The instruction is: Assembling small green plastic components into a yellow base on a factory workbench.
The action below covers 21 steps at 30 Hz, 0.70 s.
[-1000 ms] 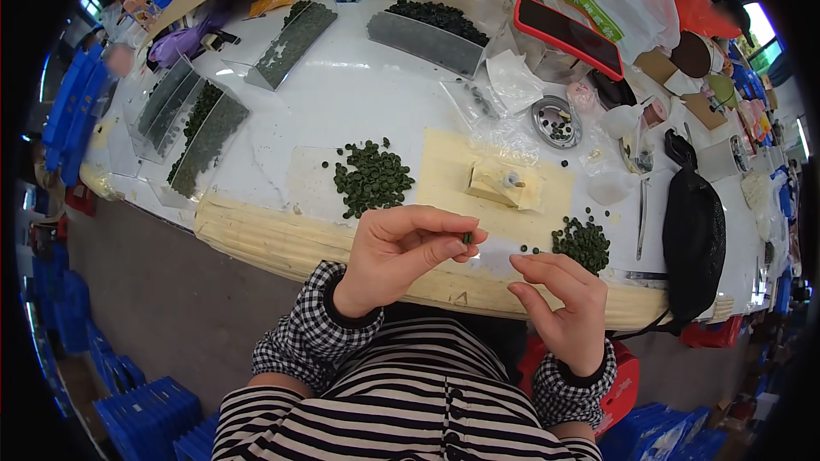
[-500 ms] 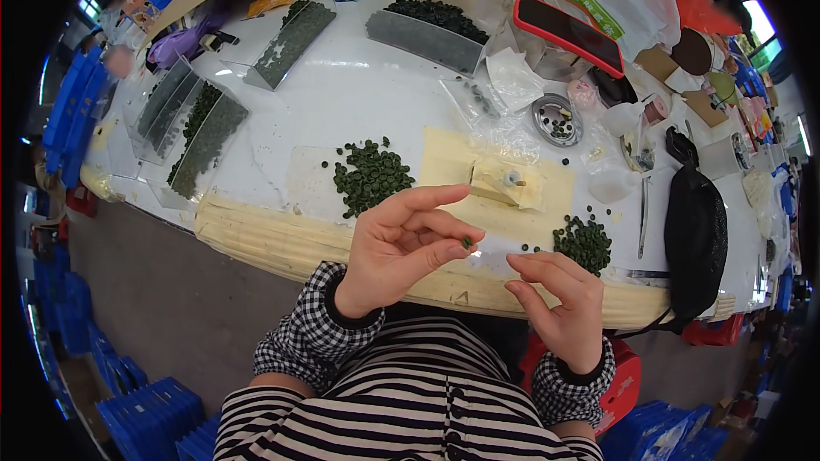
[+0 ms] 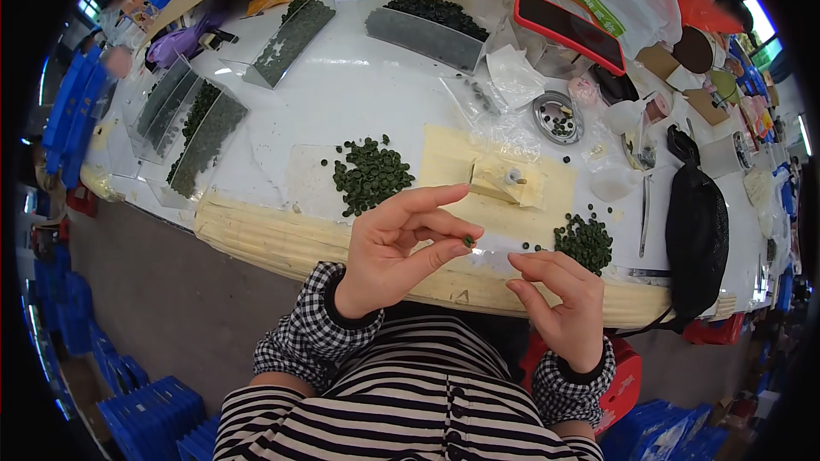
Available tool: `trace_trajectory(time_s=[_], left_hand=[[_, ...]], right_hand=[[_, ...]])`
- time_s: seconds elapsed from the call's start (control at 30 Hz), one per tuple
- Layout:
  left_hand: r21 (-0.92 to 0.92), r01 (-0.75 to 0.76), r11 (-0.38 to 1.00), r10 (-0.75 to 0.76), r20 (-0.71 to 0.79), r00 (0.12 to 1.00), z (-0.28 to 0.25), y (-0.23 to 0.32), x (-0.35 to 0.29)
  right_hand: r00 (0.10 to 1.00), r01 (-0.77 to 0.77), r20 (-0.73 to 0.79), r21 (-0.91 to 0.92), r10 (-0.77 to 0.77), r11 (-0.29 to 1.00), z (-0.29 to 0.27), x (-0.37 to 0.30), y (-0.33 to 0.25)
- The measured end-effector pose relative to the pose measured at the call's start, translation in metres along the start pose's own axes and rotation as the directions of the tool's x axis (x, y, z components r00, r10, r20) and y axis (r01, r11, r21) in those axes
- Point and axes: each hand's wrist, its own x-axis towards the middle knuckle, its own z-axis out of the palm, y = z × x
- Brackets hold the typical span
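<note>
A small dark green disc-shaped piece (image 3: pixel 469 242) is pinched between the thumb and fingertips of my left hand (image 3: pixel 397 243), above the table's near edge. To its right is my right hand (image 3: pixel 564 299), its thumb and fingers apart with nothing visible between them. Beyond my left hand lies a large pile of such green pieces (image 3: pixel 371 172). A smaller pile of green pieces (image 3: pixel 583 241) sits just past my right hand. Between the piles, a small cream block (image 3: pixel 504 183) with a pale knob on top stands on a yellow sheet (image 3: pixel 444 154).
Clear trays of green pieces (image 3: pixel 427 34) stand at the back and left. A round metal dish (image 3: pixel 558 118), a red-cased phone (image 3: pixel 571 32) and clear plastic bags lie farther right. Tweezers (image 3: pixel 645 213) and a black mesh pouch (image 3: pixel 696 239) are at the right. A padded cream edge (image 3: pixel 265 235) borders the table.
Both hands hold nearly the same place. The green piece in my left fingertips has turned slightly; little else differs.
</note>
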Motion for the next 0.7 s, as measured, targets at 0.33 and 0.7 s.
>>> trace_trajectory(time_s=[0.33,0.7], left_hand=[[0.792,-0.087,0.605,0.045,0.075,0.996,-0.007,0.002,-0.009],[0.830,-0.054,0.555,0.073,0.016,0.997,-0.013,0.003,-0.006]], right_hand=[[0.953,-0.026,-0.288,-0.377,-0.090,0.926,-0.006,-0.004,0.028],[0.958,0.079,-0.214,-0.444,-0.192,0.892,0.017,0.010,0.032]])
